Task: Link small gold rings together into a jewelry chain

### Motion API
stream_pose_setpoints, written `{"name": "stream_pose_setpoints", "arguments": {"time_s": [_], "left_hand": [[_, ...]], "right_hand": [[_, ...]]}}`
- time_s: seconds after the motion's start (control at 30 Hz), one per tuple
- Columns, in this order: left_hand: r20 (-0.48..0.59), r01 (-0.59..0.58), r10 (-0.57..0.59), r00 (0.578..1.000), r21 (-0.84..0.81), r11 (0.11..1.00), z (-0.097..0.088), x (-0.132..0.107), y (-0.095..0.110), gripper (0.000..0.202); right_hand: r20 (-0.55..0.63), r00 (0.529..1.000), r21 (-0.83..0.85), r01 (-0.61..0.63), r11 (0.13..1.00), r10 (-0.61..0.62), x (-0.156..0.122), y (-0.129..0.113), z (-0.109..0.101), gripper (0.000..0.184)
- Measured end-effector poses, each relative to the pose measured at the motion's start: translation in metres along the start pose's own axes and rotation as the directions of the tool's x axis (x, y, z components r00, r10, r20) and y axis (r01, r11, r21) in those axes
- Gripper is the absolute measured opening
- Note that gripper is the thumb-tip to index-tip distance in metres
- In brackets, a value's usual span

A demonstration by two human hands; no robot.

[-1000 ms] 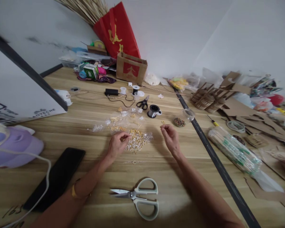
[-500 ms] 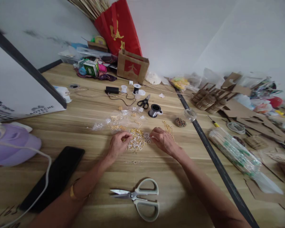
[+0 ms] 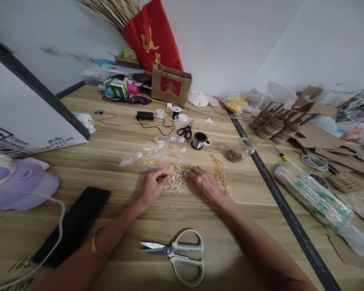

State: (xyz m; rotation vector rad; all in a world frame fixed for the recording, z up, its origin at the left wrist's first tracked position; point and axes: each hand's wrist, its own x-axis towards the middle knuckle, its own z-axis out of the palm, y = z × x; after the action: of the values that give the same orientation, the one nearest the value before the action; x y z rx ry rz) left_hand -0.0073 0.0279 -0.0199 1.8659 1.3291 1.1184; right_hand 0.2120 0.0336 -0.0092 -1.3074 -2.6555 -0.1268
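Gold and silver metal rings [image 3: 176,179] lie heaped at the middle of the wooden desk [image 3: 109,161]. The left hand [image 3: 150,186] touches the heap's left side, fingers pinched together. The right hand [image 3: 202,184] touches its right side, fingers curled; grip cannot be told. A gold chain [image 3: 221,174] lies just beside that hand.

A broad light-brown wooden tabletop with plank grain [image 3: 109,141] fills the view. A narrow black strip [image 3: 280,194] crosses it from the far edge toward the near right. Behind stand plain white walls [image 3: 224,36] that meet in a corner at the right. The left wall bears a grey smudge [image 3: 56,52]. A white panel with a black edge [image 3: 21,113] stands at the left. The light is soft and even.
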Motion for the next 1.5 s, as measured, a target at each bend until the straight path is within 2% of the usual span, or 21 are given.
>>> {"name": "stream_pose_setpoints", "arguments": {"time_s": [0.17, 0.27, 0.4, 0.5, 0.63, 0.73, 1.0, 1.3, 1.5], "left_hand": [[0.017, -0.038, 0.038, 0.999, 0.026, 0.999, 0.000, -0.001, 0.001, 0.012], [-0.001, -0.060, 0.060, 0.998, 0.009, 0.998, 0.001, -0.001, 0.003, 0.011], [0.009, -0.060, 0.061, 0.998, -0.052, 0.997, 0.003, -0.004, 0.009, 0.011], [0.049, -0.024, 0.031, 0.998, -0.138, 0.990, 0.005, -0.007, 0.016, 0.010], [0.127, 0.104, -0.071, 0.989, -0.275, 0.956, 0.007, -0.010, 0.024, 0.024], [0.158, 0.154, -0.105, 0.982, -0.342, 0.927, 0.006, -0.010, 0.025, 0.018], [0.162, 0.141, -0.085, 0.983, -0.374, 0.917, 0.004, -0.009, 0.018, 0.011], [0.172, 0.167, -0.104, 0.980, -0.408, 0.898, 0.002, -0.006, 0.019, 0.012], [0.144, 0.172, -0.122, 0.982, -0.409, 0.896, 0.000, -0.003, 0.016, 0.015]], "right_hand": [[-0.009, 1.000, 0.032, -0.015, 0.999, 0.016, -0.003, -0.001, -0.002, 0.012], [-0.021, 0.997, 0.119, -0.074, 0.990, 0.077, -0.005, -0.003, -0.013, 0.013], [-0.094, 0.984, 0.284, -0.120, 0.951, 0.152, -0.007, -0.010, -0.028, 0.012], [-0.075, 0.985, 0.385, -0.117, 0.916, 0.157, -0.009, -0.020, -0.036, 0.011], [-0.071, 0.993, 0.432, -0.055, 0.900, 0.095, -0.011, -0.032, -0.043, 0.011], [-0.061, 0.996, 0.409, -0.035, 0.912, 0.066, -0.012, -0.038, -0.045, 0.010], [-0.046, 0.998, 0.293, -0.029, 0.956, 0.045, -0.013, -0.041, -0.044, 0.010], [0.068, 0.995, 0.245, -0.090, 0.965, 0.075, -0.012, -0.042, -0.048, 0.011], [0.135, 0.985, 0.153, -0.123, 0.981, 0.103, -0.012, -0.038, -0.053, 0.013]]}}
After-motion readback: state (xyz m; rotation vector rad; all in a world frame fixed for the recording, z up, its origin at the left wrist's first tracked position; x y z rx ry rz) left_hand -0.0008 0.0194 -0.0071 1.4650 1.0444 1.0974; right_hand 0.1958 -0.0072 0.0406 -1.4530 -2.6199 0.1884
